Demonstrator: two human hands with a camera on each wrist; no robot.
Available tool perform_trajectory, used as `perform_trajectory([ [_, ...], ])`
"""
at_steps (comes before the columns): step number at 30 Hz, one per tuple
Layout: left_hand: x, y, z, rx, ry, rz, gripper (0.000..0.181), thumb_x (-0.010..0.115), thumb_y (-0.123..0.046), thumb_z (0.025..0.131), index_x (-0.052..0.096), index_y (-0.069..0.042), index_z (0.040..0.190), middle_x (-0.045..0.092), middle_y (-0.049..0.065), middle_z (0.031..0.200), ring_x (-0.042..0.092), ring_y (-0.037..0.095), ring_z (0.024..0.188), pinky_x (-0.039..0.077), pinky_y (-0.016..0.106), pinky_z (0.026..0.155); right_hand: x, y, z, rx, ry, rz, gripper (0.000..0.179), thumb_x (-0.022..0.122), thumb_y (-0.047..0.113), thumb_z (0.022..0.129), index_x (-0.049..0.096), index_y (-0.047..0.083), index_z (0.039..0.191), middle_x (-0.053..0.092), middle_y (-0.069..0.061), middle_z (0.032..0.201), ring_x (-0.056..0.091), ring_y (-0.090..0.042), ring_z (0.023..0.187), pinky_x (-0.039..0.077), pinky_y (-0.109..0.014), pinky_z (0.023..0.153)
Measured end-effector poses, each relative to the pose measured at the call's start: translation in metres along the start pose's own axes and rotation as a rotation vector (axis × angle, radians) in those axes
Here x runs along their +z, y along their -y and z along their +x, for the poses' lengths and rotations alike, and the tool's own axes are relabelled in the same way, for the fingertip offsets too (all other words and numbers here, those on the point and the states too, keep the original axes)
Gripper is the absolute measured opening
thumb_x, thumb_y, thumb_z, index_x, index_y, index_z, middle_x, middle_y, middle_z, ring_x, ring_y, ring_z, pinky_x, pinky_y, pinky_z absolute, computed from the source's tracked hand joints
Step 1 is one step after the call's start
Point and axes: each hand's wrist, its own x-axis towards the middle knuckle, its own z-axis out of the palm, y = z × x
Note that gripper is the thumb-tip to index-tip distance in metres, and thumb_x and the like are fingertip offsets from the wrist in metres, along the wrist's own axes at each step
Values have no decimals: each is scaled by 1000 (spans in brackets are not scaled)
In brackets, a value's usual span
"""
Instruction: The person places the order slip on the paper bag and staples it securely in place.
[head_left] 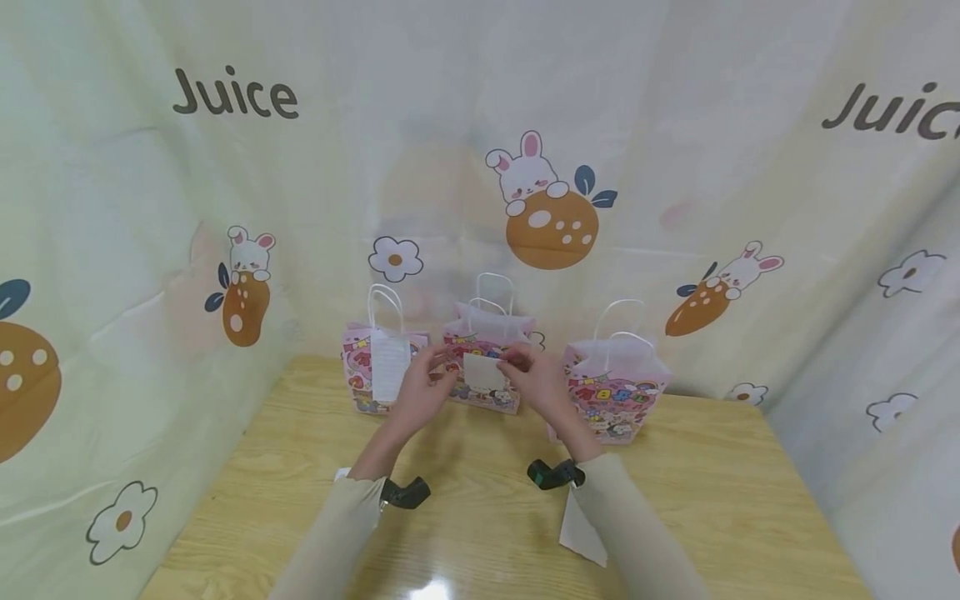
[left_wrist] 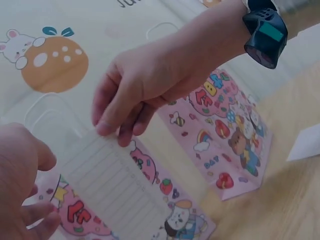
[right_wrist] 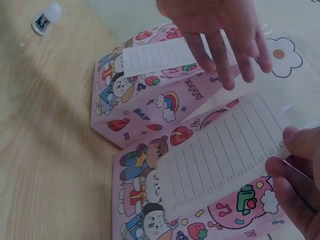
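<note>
In the head view, a lined paper sheet [head_left: 483, 372] lies against the front of the middle pink cartoon-printed paper bag [head_left: 498, 402]. My right hand [head_left: 542, 382] pinches the sheet's upper corner between thumb and fingers, as the right wrist view shows at the sheet's edge [right_wrist: 220, 155]. On the sheet's other side is my left hand [head_left: 425, 387], its fingers loosely spread and holding nothing. Ruled lines and a row of small boxes mark the sheet. Another lined sheet [head_left: 390, 365] sits on the front of the left bag [head_left: 360, 385].
A third pink bag [head_left: 618, 398] with white handles stands to the right. Partly under my right forearm lies a white paper [head_left: 581, 529] on the wooden table [head_left: 480, 500]. The right wrist view has a small white tube with a dark label [right_wrist: 46, 19]. A printed curtain [head_left: 420, 167] hangs behind.
</note>
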Motion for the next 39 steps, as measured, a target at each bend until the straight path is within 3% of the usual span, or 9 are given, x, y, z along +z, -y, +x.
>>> perform_trajectory([
  [6, 5, -4, 10, 5, -39, -42, 47, 60, 2, 93, 42, 7, 136, 42, 25, 138, 44, 42, 128, 45, 46, 97, 2, 3, 12, -110, -102, -106, 7, 77, 16, 85, 76, 9, 87, 67, -2, 80, 60, -15, 65, 48, -28, 56],
  [10, 7, -5, 12, -19, -68, -47, 53, 60, 3, 92, 36, 6, 140, 36, 25, 141, 38, 40, 132, 41, 48, 101, 3, 1, 19, -253, -221, -191, 9, 84, 14, 77, 77, 9, 78, 60, -9, 91, 54, -25, 85, 44, -39, 74],
  [13, 9, -5, 15, -17, -76, -26, 58, 61, 4, 91, 34, 5, 142, 36, 23, 140, 38, 38, 132, 40, 49, 101, 2, -3, 27, -314, -273, -180, 11, 85, 11, 75, 75, 7, 74, 63, -18, 105, 52, -35, 103, 39, -49, 89],
  [16, 13, -5, 19, 8, -57, 19, 60, 61, 4, 90, 32, 6, 142, 39, 24, 136, 45, 39, 124, 45, 47, 97, -2, -9, 32, -264, -258, -141, 11, 83, 10, 75, 73, 6, 72, 61, -22, 121, 48, -39, 118, 35, -53, 100],
  [21, 19, -7, 21, 14, -26, 64, 60, 62, 1, 90, 32, 6, 142, 40, 24, 133, 52, 40, 115, 50, 44, 87, -7, -18, 34, -83, -113, -113, 11, 81, 15, 79, 73, 10, 74, 49, -18, 141, 34, -40, 136, 29, -58, 106],
  [27, 22, -6, 22, -34, -70, -11, 58, 60, 5, 89, 34, 5, 141, 35, 21, 133, 52, 36, 118, 49, 36, 93, -3, -17, 40, -56, -1, -13, 11, 75, 9, 85, 68, 4, 80, 53, -17, 135, 58, -35, 113, 52, -42, 87],
  [30, 21, -7, 22, -19, -74, -42, 58, 60, 9, 87, 35, 7, 139, 34, 21, 133, 49, 37, 120, 46, 37, 97, -1, -16, 39, -61, -32, -39, 7, 74, 10, 87, 69, 6, 84, 60, -10, 115, 61, -26, 98, 53, -37, 80],
  [34, 17, -11, 17, -19, -45, 25, 59, 64, 5, 87, 37, 4, 140, 40, 20, 130, 49, 37, 119, 47, 41, 96, 1, -18, 32, -104, -89, -82, 6, 75, 13, 87, 72, 9, 84, 61, -2, 92, 57, -19, 79, 50, -35, 68],
  [39, 9, -14, 9, -63, -52, 80, 64, 68, -1, 88, 36, 1, 144, 40, 20, 133, 56, 32, 107, 53, 38, 85, -1, -19, 19, -198, -89, -25, 5, 77, 11, 84, 74, 7, 85, 63, 1, 85, 60, -13, 70, 51, -28, 60],
])
